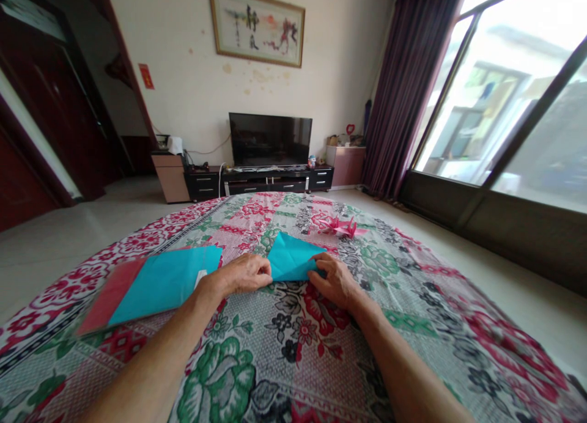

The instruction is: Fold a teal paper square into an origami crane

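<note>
A sheet of blue paper (293, 257) lies on the table in front of me, with its near edge folded over in a straight crease. My left hand (247, 272) is closed on the paper's left near corner, thumb and fingers pressed together. At the right near corner, my right hand (334, 280) pinches the paper with its fingers curled. Left of my left hand lies a clear packet of blue and red paper (165, 282). Beyond my right hand, pink folded paper cranes (345, 227) rest on the cloth.
A flowered tablecloth (284, 362) covers the round table. Past the table's far edge stand a low black cabinet (257, 181) and a television (270, 140). A purple curtain (398, 93) and large windows are on the right.
</note>
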{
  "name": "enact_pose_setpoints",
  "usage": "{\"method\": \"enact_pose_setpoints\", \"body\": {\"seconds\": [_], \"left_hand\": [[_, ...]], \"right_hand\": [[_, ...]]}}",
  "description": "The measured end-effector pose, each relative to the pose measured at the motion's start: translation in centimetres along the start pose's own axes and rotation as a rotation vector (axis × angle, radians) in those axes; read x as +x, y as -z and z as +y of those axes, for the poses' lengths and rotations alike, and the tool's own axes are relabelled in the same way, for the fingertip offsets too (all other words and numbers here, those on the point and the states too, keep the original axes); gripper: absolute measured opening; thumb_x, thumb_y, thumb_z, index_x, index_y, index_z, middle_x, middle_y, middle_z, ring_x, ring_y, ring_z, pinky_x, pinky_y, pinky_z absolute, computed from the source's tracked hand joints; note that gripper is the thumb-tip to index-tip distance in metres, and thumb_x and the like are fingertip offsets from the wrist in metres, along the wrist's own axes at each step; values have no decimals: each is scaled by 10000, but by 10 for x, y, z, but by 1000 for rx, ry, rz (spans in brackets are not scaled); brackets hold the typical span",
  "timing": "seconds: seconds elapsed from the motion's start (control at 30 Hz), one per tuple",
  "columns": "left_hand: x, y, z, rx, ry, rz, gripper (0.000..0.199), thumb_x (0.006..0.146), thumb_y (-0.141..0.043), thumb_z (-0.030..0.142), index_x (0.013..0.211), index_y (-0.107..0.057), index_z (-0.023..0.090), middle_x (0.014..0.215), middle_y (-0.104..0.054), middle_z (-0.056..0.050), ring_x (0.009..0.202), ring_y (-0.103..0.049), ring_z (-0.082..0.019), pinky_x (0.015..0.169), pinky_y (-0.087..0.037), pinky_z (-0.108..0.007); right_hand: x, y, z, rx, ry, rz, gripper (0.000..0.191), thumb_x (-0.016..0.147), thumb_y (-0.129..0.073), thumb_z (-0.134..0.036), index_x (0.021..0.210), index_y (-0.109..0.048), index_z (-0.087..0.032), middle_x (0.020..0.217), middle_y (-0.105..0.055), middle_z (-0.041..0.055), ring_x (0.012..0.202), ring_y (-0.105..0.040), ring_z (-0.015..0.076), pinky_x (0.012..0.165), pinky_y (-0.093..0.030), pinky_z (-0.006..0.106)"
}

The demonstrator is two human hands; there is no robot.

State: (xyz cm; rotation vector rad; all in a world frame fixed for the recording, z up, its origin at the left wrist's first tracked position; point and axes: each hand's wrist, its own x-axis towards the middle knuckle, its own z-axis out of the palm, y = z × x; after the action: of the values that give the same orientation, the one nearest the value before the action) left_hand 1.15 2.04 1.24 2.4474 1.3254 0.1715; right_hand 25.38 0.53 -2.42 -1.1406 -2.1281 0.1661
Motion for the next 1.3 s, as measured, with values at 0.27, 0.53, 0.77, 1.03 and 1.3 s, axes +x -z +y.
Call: {"method": "enact_pose_setpoints", "body": {"seconds": [0.27, 0.53, 0.77, 1.03, 1.3], "left_hand": [[3, -5, -1, 23, 20, 62, 227, 770, -495, 349, 694, -632, 184, 655, -611, -9, 598, -506, -123, 533, -315, -246], [5, -8, -4, 28, 28, 78, 245, 751, -511, 387, 670, -627, 187, 630, -599, 7, 588, -500, -114, 520, -302, -235], [2, -4, -2, -22, 41, 44, 245, 730, -508, 388, 689, -634, 182, 628, -591, 15, 584, -502, -103, 523, -310, -220], [4, 0, -13, -70, 69, 100, 236, 729, -459, 247, 763, -681, 176, 715, -658, 5, 671, -565, -129, 601, -407, -219], [14, -16, -40, 61, 137, 521, 573, 759, -381, 61, 1320, -433, 170, 1223, -559, -97, 1096, -538, -197, 956, -419, -311]], "right_hand": [[4, -6, -1, -81, -74, 30, 137, 715, -556, -154, 579, -547, -173, 885, -642, 84, 794, -592, 172, 758, -449, 291], [5, -7, -4, -95, -82, 56, 149, 705, -538, -142, 563, -563, -180, 894, -653, 89, 818, -599, 175, 774, -457, 290], [3, -2, 1, -14, -51, -10, 103, 643, -540, -109, 566, -569, -171, 969, -642, 99, 859, -600, 195, 811, -458, 325], [-1, -3, 5, 215, 17, -93, 295, 575, -477, 11, 673, -645, -210, 1133, -594, 29, 992, -582, 177, 860, -443, 332], [1, -3, 7, 304, 4, -35, 337, 540, -419, 45, 621, -635, -200, 1164, -574, 20, 1031, -560, 175, 864, -422, 320]]}}
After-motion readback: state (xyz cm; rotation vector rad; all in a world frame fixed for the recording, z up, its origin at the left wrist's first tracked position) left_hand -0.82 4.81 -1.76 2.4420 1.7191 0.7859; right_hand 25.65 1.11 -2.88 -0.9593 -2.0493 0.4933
